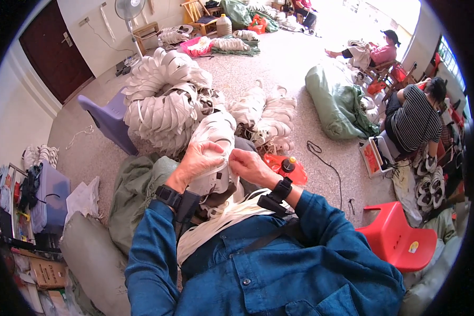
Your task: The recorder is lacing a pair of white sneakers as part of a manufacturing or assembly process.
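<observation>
A stack of white shoe uppers [214, 129] stands in front of me, nested one in another and rising from my lap. My left hand [201, 162] is closed at the edge of the nearest upper, its thumb and fingers curled in. Just beside it, my right hand [247, 166] makes a pinch at the same upper. What the right fingertips hold is too small to make out. A bundle of cream-coloured shoelaces [216, 227] lies across my lap under both wrists.
More stacked uppers [166, 100] pile up ahead by a purple chair [109, 120]. At right are a red bag with a dark bottle [288, 166], a black cord [326, 163] and a red stool [400, 237]. Green sacks [126, 195] lie left. Several people sit farther off at right.
</observation>
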`<state>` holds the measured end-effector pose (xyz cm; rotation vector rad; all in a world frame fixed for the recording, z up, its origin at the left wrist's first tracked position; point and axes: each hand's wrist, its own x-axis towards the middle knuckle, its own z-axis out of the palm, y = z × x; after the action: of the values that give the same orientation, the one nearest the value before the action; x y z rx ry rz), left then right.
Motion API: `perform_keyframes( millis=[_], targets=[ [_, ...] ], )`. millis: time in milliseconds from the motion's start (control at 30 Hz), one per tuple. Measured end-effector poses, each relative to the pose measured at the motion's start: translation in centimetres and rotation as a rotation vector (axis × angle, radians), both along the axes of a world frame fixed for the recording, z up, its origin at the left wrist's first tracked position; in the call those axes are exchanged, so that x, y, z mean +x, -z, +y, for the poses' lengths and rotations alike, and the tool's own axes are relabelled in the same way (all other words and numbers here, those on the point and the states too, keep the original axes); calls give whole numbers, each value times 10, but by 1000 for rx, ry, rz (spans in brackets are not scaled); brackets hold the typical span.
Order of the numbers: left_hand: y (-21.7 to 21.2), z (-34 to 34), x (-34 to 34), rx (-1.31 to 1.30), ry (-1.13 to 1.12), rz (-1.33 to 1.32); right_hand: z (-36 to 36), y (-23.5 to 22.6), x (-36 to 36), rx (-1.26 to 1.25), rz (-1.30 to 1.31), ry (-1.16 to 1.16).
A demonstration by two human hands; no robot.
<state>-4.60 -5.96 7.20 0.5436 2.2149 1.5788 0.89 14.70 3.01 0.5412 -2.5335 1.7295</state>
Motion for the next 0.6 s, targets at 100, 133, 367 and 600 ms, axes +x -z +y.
perform_keyframes(
  millis=[100, 133, 367, 600],
  targets=[
    [-4, 0, 1, 6, 18, 1, -3, -6, -5, 36, 62, 7],
    [-4, 0, 2, 18, 35, 20, -5, -8, -6, 5, 59, -5],
    [4, -2, -2, 21, 25, 14, -11, -8, -2, 184, 218, 126],
    [4, -1, -4, 105, -17, -87, -22, -18, -1, 114, 121, 198]
  ],
)
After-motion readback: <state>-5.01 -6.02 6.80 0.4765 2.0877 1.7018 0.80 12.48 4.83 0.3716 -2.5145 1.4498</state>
